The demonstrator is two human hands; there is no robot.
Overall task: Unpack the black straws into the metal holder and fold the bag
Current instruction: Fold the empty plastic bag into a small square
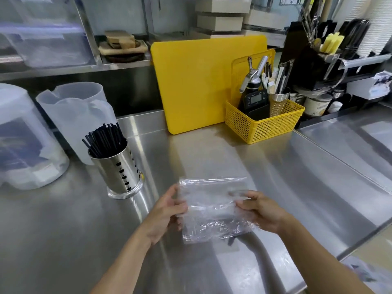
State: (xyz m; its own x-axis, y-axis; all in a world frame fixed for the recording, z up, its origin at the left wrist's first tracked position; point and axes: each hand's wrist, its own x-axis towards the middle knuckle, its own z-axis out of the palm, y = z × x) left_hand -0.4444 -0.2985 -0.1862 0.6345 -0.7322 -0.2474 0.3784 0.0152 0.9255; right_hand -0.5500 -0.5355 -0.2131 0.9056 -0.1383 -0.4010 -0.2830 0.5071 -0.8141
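A bunch of black straws (105, 140) stands upright in the perforated metal holder (118, 172) on the steel counter, left of centre. In front of it, a clear plastic bag (212, 209) is held just above the counter, doubled over into a rough rectangle, and appears empty. My left hand (167, 213) pinches the bag's left edge. My right hand (258, 211) grips its right edge, fingers curled over the film.
Two translucent plastic jugs (74, 115) stand at the left behind the holder. A yellow cutting board (197, 81) leans against the back. Beside it sits a yellow basket (263, 124) of tools. A counter seam runs diagonally at the right.
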